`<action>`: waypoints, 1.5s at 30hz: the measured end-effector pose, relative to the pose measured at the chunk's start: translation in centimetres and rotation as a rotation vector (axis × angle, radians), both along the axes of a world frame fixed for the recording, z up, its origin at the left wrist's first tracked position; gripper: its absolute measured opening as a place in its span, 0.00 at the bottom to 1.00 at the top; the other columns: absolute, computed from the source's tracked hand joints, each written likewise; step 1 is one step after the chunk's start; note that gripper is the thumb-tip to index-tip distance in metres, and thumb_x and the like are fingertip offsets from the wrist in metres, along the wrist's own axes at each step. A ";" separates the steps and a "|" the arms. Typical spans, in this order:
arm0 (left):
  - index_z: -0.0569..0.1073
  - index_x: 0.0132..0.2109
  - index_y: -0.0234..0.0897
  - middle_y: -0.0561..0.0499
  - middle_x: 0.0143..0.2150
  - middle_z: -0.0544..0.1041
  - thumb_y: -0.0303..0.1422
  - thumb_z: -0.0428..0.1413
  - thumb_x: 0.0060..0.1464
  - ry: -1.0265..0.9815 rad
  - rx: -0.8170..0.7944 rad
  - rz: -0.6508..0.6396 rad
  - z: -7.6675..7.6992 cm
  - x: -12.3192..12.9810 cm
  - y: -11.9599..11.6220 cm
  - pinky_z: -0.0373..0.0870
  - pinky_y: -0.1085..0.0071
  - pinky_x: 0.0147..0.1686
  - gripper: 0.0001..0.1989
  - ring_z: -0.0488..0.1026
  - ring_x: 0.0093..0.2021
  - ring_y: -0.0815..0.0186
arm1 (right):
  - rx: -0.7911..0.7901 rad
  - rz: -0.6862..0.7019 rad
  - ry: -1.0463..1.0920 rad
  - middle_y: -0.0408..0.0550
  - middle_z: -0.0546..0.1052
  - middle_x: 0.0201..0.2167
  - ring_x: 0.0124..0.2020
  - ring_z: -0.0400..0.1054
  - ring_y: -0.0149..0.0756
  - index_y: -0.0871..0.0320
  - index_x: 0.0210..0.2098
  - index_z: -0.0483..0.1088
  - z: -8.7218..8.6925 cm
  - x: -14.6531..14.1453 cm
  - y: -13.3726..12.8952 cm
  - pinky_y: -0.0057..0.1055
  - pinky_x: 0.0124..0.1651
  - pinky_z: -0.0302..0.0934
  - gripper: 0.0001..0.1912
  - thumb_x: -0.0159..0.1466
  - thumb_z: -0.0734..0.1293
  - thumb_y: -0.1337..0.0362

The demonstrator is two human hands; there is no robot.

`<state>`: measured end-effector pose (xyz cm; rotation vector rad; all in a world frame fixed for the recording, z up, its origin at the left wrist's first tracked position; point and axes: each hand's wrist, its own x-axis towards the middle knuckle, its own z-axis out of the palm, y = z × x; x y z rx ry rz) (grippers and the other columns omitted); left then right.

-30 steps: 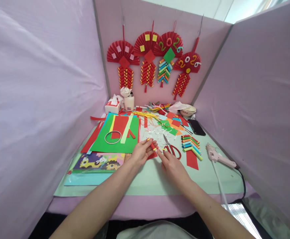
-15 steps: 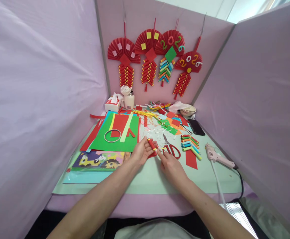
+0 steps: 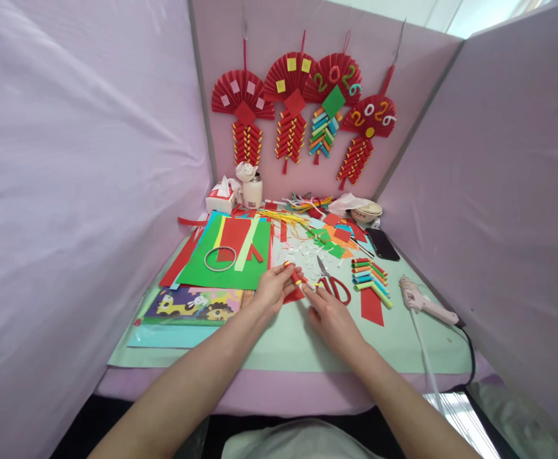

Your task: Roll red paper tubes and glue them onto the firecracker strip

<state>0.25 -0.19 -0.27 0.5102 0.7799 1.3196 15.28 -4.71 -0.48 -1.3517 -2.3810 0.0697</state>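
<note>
A small red paper roll with yellow ends (image 3: 293,273) is held in my left hand (image 3: 273,290), its fingers curled round it. My right hand (image 3: 329,312) is closed close to the roll's lower end. A small pale piece (image 3: 311,287) shows at its fingertips, too small to make out. Red-handled scissors (image 3: 335,288) lie partly open just beyond my right hand. Under the hands, a red piece of paper (image 3: 294,296) is partly hidden. To the right, several coloured paper rolls (image 3: 368,279) sit in slanting rows on a red strip (image 3: 372,308).
A glue gun (image 3: 425,303) with its cord lies at the right, near a black phone (image 3: 382,245). Green paper sheets (image 3: 197,275) carry a ring (image 3: 220,269) at the left. Tissue box (image 3: 221,199), white jar (image 3: 252,192) and bowl (image 3: 367,212) stand behind. Fan decorations (image 3: 243,95) hang on the back wall.
My left hand's fingers have closed further round the red roll, its thumb now on top. My right hand stays by the roll's lower end. The whole view has shifted slightly.
</note>
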 end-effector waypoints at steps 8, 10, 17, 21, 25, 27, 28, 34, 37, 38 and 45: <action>0.71 0.37 0.32 0.43 0.41 0.76 0.18 0.62 0.39 0.017 0.059 -0.058 0.4 0.0 -0.1 0.70 0.68 0.42 0.15 0.75 0.40 0.64 | -0.065 0.032 0.177 0.50 0.70 0.39 0.38 0.67 0.35 0.55 0.56 0.61 0.3 0.8 0.4 0.29 0.39 0.63 0.27 0.57 0.57 0.75; 0.71 0.37 0.32 0.43 0.40 0.77 0.19 0.62 0.39 0.010 0.055 -0.040 0.4 0.0 -0.1 0.70 0.67 0.43 0.15 0.75 0.39 0.65 | -0.064 0.034 0.176 0.49 0.70 0.38 0.37 0.67 0.35 0.55 0.56 0.61 0.4 0.7 0.4 0.29 0.38 0.62 0.28 0.57 0.57 0.75; 0.71 0.34 0.32 0.44 0.38 0.77 0.21 0.61 0.42 0.024 0.025 -0.038 0.5 0.0 -0.2 0.71 0.68 0.41 0.09 0.75 0.38 0.66 | -0.065 0.034 0.178 0.49 0.70 0.39 0.37 0.67 0.34 0.55 0.57 0.60 0.1 0.6 0.3 0.29 0.38 0.62 0.28 0.57 0.57 0.75; 0.71 0.33 0.32 0.45 0.36 0.77 0.22 0.60 0.44 0.028 0.008 -0.016 0.7 0.1 -0.2 0.72 0.70 0.39 0.07 0.75 0.36 0.67 | -0.067 0.030 0.173 0.50 0.70 0.39 0.36 0.67 0.34 0.56 0.56 0.61 0.2 0.5 0.2 0.29 0.37 0.63 0.28 0.56 0.58 0.75; 0.71 0.33 0.32 0.45 0.35 0.77 0.22 0.60 0.44 0.043 -0.006 -0.006 0.6 0.1 -0.2 0.72 0.71 0.38 0.07 0.75 0.35 0.67 | -0.077 0.030 0.159 0.50 0.69 0.38 0.36 0.66 0.35 0.57 0.56 0.61 0.4 0.4 0.0 0.29 0.37 0.63 0.28 0.56 0.57 0.75; 0.72 0.33 0.32 0.44 0.36 0.77 0.24 0.61 0.44 0.042 -0.003 -0.016 0.5 0.1 -0.1 0.72 0.71 0.38 0.07 0.75 0.36 0.66 | -0.072 0.029 0.153 0.50 0.69 0.39 0.37 0.66 0.35 0.57 0.56 0.61 0.4 0.4 0.0 0.29 0.38 0.63 0.28 0.56 0.57 0.75; 0.72 0.33 0.32 0.44 0.37 0.77 0.24 0.60 0.45 0.039 -0.001 -0.019 0.4 0.1 -0.1 0.72 0.71 0.38 0.06 0.75 0.36 0.66 | -0.068 0.028 0.150 0.50 0.69 0.39 0.37 0.66 0.36 0.57 0.56 0.60 0.4 0.4 -0.1 0.30 0.38 0.63 0.28 0.57 0.57 0.75; 0.72 0.34 0.31 0.44 0.36 0.77 0.24 0.59 0.46 0.057 -0.009 0.006 0.2 0.0 -0.1 0.71 0.71 0.38 0.05 0.75 0.34 0.67 | -0.033 0.026 0.122 0.51 0.69 0.39 0.39 0.66 0.37 0.57 0.57 0.60 0.1 0.3 -0.1 0.30 0.40 0.63 0.28 0.57 0.58 0.75; 0.71 0.35 0.31 0.43 0.39 0.77 0.25 0.59 0.47 0.028 -0.005 -0.031 0.3 -0.1 0.0 0.70 0.68 0.43 0.06 0.75 0.39 0.65 | 0.002 0.002 0.104 0.51 0.69 0.38 0.39 0.66 0.37 0.57 0.57 0.60 -0.6 0.2 0.1 0.32 0.40 0.64 0.28 0.57 0.58 0.75; 0.71 0.36 0.32 0.42 0.41 0.76 0.26 0.58 0.48 0.011 -0.005 -0.047 0.3 -0.1 0.0 0.69 0.67 0.45 0.06 0.74 0.41 0.64 | 0.015 -0.010 0.096 0.51 0.69 0.38 0.38 0.66 0.38 0.57 0.57 0.60 -0.8 0.2 0.2 0.32 0.40 0.64 0.27 0.57 0.57 0.74; 0.70 0.39 0.30 0.37 0.46 0.74 0.35 0.48 0.58 -0.204 -0.086 -0.192 0.8 -0.5 0.4 0.65 0.65 0.50 0.12 0.72 0.47 0.61 | 0.025 -0.009 0.082 0.50 0.69 0.38 0.38 0.66 0.37 0.58 0.57 0.59 -1.3 1.0 0.8 0.30 0.38 0.63 0.28 0.57 0.57 0.75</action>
